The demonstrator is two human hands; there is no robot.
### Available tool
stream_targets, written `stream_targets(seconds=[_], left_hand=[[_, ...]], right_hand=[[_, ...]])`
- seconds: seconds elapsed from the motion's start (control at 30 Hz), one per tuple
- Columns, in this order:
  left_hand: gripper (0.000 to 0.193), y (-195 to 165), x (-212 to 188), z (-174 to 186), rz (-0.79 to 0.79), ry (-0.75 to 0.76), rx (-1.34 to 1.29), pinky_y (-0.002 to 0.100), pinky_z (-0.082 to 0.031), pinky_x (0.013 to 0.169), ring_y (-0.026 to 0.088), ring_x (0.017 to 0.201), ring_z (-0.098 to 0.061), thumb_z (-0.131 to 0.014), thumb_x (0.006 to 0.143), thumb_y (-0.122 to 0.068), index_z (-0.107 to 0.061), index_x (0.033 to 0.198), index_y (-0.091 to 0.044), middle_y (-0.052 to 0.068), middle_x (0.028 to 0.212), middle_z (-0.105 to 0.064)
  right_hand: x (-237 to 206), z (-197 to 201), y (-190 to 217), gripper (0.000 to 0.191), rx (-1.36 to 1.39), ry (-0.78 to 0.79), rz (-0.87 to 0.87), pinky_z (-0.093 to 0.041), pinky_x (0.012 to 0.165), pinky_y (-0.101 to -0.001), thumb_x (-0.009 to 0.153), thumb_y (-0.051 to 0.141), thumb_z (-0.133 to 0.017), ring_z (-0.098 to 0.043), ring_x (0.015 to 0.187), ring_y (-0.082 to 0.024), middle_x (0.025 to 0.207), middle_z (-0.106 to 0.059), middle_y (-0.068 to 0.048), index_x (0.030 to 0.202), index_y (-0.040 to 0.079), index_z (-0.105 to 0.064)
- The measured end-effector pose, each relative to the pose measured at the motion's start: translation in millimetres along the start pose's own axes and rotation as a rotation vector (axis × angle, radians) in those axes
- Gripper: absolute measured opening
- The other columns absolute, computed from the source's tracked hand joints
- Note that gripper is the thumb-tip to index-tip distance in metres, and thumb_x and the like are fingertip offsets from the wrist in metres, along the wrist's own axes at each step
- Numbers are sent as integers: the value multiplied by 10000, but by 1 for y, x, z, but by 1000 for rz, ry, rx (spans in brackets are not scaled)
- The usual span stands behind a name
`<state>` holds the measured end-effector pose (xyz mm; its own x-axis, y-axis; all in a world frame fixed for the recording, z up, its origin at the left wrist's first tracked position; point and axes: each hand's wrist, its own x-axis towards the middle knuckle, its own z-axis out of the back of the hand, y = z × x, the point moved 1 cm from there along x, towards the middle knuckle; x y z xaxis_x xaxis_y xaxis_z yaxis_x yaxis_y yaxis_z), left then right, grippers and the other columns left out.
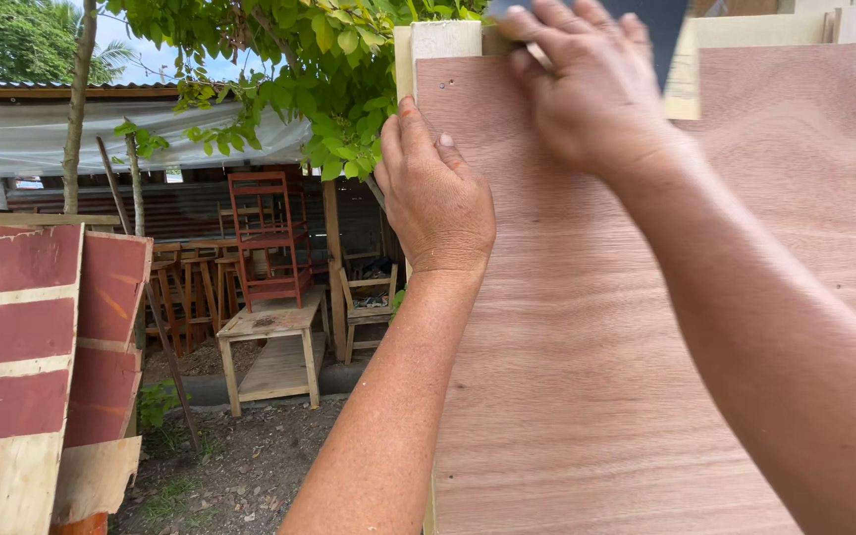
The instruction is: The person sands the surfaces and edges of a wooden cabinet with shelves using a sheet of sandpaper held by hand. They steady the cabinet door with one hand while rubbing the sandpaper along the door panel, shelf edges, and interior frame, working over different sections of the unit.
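Reddish-brown flat plywood sheet point(646, 327) stands upright before us; our left hand point(435, 193) grips its edge, our right hand point(587, 84) presses flat on top.

No packages, labels, signs or screens show anywhere here; nothing in view carries a printed face or a display.

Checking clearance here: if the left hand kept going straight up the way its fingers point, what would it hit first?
Probably the pale wooden post above the left hand, behind the plywood sheet. Depth is unclear; it might slide alongside.
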<state>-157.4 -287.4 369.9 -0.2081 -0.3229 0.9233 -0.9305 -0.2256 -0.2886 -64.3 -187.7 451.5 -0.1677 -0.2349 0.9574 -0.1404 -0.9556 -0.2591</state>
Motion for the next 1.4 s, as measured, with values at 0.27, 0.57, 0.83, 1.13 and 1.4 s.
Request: stream_targets(seconds=[0.27,0.57,0.83,1.13,1.4], left_hand=[[467,1,-2,-4,-27,-12,39,436,-519,1014,332,1222,-573,-489,1055,-156,-421,1482,22,201,1433,-500],[567,-8,-1,-1,-59,17,124,505,-528,980,400,1203,-567,-544,1023,-181,-317,1485,57,267,1461,-436],[700,-10,-5,-3,-124,32,130,555,-446,1056,436,1369,-426,-580,1020,-221,-213,1532,84,351,1547,-267],[712,-38,-10,-12,-300,173,367,604,-54,1283,346,1586,-60,-511,1014,-162,-174,1629,-37,169,1708,-101],[627,-57,11,-53,-521,238,283,548,-96,1267,348,1544,-181,-518,1017,-254,-346,1567,-4,189,1643,-291]], right_hand=[[-36,44,-80,452,-35,72,-177,-147,1228,-541,1133,327,-416,-314,1492,-322,1595,-440,-127,1546,152,-471],[-17,-8,-33,430,-21,126,-76,-81,1233,-533,1099,350,-442,-215,1517,-279,1613,-377,-49,1522,277,-469],[-48,45,-97,417,-76,50,-289,-89,1269,-528,1146,325,-398,-224,1549,-275,1642,-390,-40,1540,209,-466],[-16,20,-38,404,28,155,65,-191,1253,-536,1100,262,-498,-342,1505,-267,1585,-465,-39,1502,234,-523],[-78,46,-112,458,-68,61,96,-181,1257,-543,1081,167,-554,-289,1528,-311,1625,-427,-33,1527,261,-515]])
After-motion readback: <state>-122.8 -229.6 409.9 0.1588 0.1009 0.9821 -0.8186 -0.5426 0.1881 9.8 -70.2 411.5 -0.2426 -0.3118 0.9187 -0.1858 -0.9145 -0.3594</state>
